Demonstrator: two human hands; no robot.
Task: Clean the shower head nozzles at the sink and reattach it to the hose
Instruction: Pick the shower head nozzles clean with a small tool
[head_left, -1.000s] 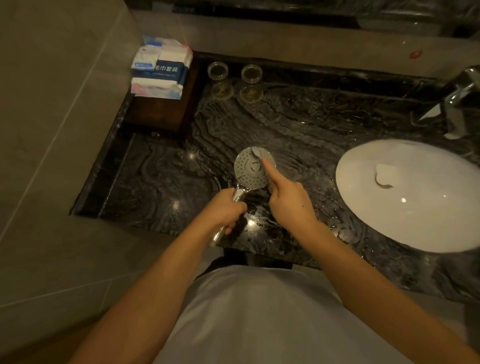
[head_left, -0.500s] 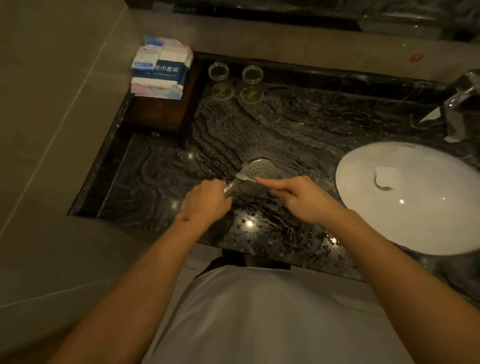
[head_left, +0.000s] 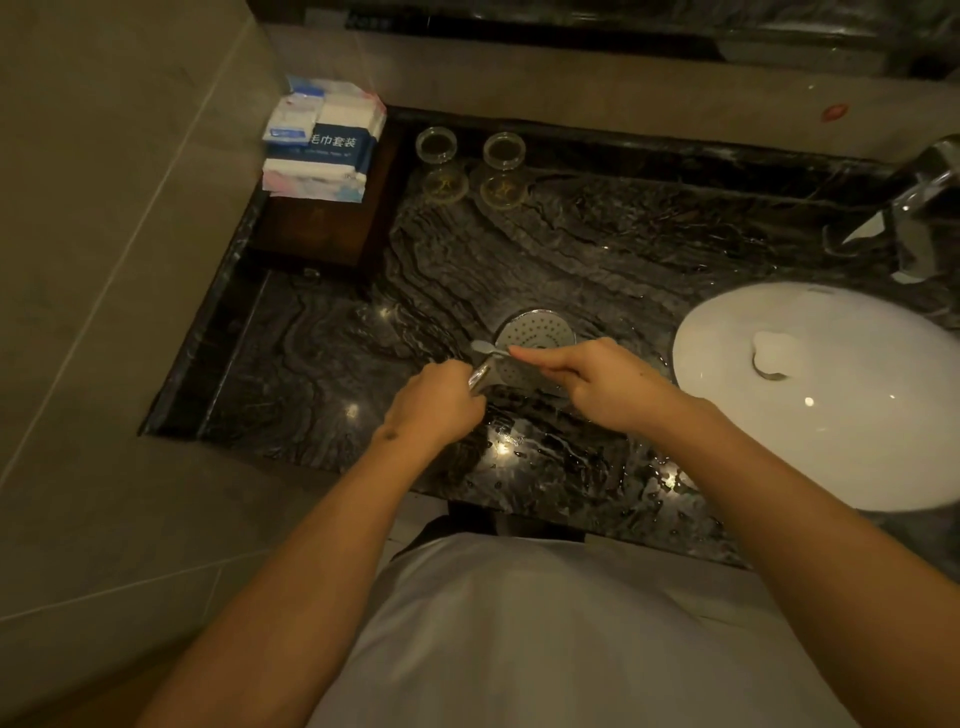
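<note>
A chrome shower head (head_left: 537, 332) with a round dotted nozzle face lies tilted over the black marble counter (head_left: 311, 364), face up. My left hand (head_left: 434, 402) grips its handle from the left. My right hand (head_left: 592, 382) holds a small pale brush (head_left: 488, 349), its head pointing left across the near edge of the nozzle face, index finger stretched along it. No hose is in view.
The white oval basin (head_left: 831, 415) with its drain plug sits at the right, the chrome tap (head_left: 924, 208) behind it. Two glasses (head_left: 470, 166) stand at the back. A stack of packaged towels (head_left: 322, 140) rests on a dark wooden box at the back left.
The shower head has been lowered from upright to nearly flat over the counter. My right hand has swung from pointing up at the face to lying across it, pointing left.
</note>
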